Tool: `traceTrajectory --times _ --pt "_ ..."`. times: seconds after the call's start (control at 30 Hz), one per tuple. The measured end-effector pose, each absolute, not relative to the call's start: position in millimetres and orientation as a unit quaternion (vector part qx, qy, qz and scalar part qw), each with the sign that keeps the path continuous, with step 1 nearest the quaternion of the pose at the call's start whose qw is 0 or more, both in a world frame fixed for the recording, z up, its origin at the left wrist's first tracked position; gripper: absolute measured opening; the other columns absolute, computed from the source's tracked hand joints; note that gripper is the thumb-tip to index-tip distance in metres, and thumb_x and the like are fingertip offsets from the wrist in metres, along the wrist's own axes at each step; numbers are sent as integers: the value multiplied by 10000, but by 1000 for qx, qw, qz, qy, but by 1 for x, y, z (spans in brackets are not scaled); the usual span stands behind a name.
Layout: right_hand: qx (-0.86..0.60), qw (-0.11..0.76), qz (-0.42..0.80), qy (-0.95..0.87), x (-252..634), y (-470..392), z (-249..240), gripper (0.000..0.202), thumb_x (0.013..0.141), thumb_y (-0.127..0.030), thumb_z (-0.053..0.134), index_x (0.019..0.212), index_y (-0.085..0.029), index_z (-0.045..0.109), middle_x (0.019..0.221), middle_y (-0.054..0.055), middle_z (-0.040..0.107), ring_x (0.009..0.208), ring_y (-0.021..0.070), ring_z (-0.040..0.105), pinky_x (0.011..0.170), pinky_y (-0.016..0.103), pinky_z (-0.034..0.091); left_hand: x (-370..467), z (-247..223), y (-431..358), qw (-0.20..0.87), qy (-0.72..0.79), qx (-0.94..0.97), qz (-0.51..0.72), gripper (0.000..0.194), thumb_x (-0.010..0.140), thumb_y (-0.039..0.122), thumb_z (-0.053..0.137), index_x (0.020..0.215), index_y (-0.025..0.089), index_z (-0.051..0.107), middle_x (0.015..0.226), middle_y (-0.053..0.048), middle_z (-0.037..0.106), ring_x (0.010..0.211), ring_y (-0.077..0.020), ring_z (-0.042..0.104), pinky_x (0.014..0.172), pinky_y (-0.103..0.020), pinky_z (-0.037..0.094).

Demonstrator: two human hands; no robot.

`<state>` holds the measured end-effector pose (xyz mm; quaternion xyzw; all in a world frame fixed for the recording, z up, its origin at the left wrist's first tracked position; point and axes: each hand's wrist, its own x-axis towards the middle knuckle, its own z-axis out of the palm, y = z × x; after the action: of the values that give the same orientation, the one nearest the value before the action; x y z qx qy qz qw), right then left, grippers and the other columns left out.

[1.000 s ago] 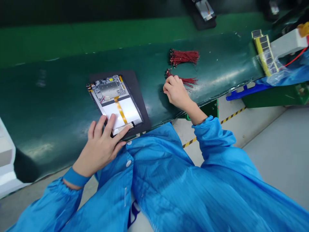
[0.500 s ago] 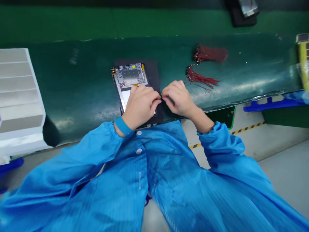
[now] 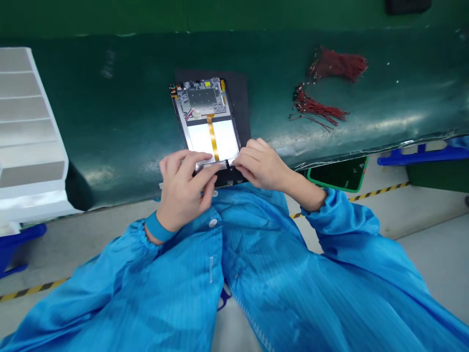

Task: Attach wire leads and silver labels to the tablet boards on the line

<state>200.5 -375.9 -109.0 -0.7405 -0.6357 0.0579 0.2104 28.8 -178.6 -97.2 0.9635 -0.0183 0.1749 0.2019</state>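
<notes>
An opened tablet (image 3: 230, 134) lies on a black mat (image 3: 241, 102) in front of me. A circuit board (image 3: 201, 97) covers its far end, with a white battery (image 3: 200, 138) and an orange ribbon strip (image 3: 213, 139) nearer me. My left hand (image 3: 185, 183) rests over the tablet's near left part, fingers apart, with fingertips touching near its lower edge. At the near right corner my right hand (image 3: 260, 164) is closed in a pinch; whatever is between its fingertips is hidden.
Two bundles of thin red wires with dark ends, a nearer bundle (image 3: 320, 108) and a farther bundle (image 3: 339, 65), lie on the green table mat (image 3: 128, 107) to the right. A ridged white tray (image 3: 29, 132) stands at the left. A green-rimmed panel (image 3: 337, 176) shows below the table edge.
My hands have parted from where their fingertips met beside the tablet. The left has drawn back to the left and spread; the right has come to the tablet's near right corner. The view has shifted.
</notes>
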Motion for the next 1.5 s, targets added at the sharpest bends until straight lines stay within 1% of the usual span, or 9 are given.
traceTrajectory --times 0.13,0.3,0.47,0.63,0.9,1.13,1.27,1.43,1.5 --pt "-730 154 43 -664 198 -371 -111 302 1122 -228 357 965 -210 614 906 72 618 896 242 441 779 393 265 13 -111 -180 186 -27 963 192 300 903 181 676 1172 280 762 1350 -122 681 1260 -366 569 972 -574 465" --pt "-714 114 23 -691 197 -367 -111 364 1141 -224 309 958 -210 623 877 63 618 871 232 432 761 399 254 10 -119 -183 172 -48 962 207 389 894 169 684 1256 302 740 1422 -120 639 1303 -366 545 995 -574 474" --pt "-715 126 52 -686 196 -364 -108 385 1145 -230 297 931 -215 617 859 65 609 871 235 440 752 404 254 14 -120 -185 183 -49 963 193 442 906 159 654 1314 312 725 1448 -115 634 1333 -366 521 1034 -585 448" --pt "-712 134 65 -686 197 -363 -105 375 1145 -233 309 946 -211 627 867 67 611 874 236 447 754 400 264 20 -124 -186 156 -63 969 183 393 912 177 639 1265 302 756 1450 -107 638 1315 -361 529 1024 -578 445" --pt "-704 98 14 -703 196 -365 -105 391 1141 -199 290 996 -194 653 892 80 637 894 248 463 750 395 280 25 -125 -188 157 -71 966 193 343 927 175 624 1218 289 765 1424 -102 653 1282 -342 539 1012 -560 443" --pt "-697 96 28 -710 197 -366 -103 380 1141 -197 308 1015 -197 665 927 85 662 919 254 466 756 396 286 25 -119 -188 194 -92 951 223 306 884 133 642 1148 228 765 1346 -140 685 1236 -343 568 979 -550 463" --pt "-698 83 13 -711 196 -365 -102 376 1141 -195 316 1010 -188 668 923 83 666 915 250 465 761 392 295 22 -118 -184 181 -88 951 234 311 865 134 668 1147 225 760 1327 -135 689 1224 -346 571 967 -539 468" --pt "-694 102 -18 -713 195 -364 -104 365 1140 -196 336 1001 -164 672 886 80 656 892 247 464 748 386 296 25 -122 -184 173 -94 953 231 376 875 132 677 1235 219 740 1368 -147 671 1238 -349 550 987 -540 433" --pt "-691 112 -29 -714 195 -364 -106 356 1137 -190 349 992 -157 672 881 79 654 886 246 462 744 385 296 29 -123 -187 170 -96 953 232 351 890 138 673 1220 233 743 1387 -133 667 1248 -343 541 1000 -536 411"
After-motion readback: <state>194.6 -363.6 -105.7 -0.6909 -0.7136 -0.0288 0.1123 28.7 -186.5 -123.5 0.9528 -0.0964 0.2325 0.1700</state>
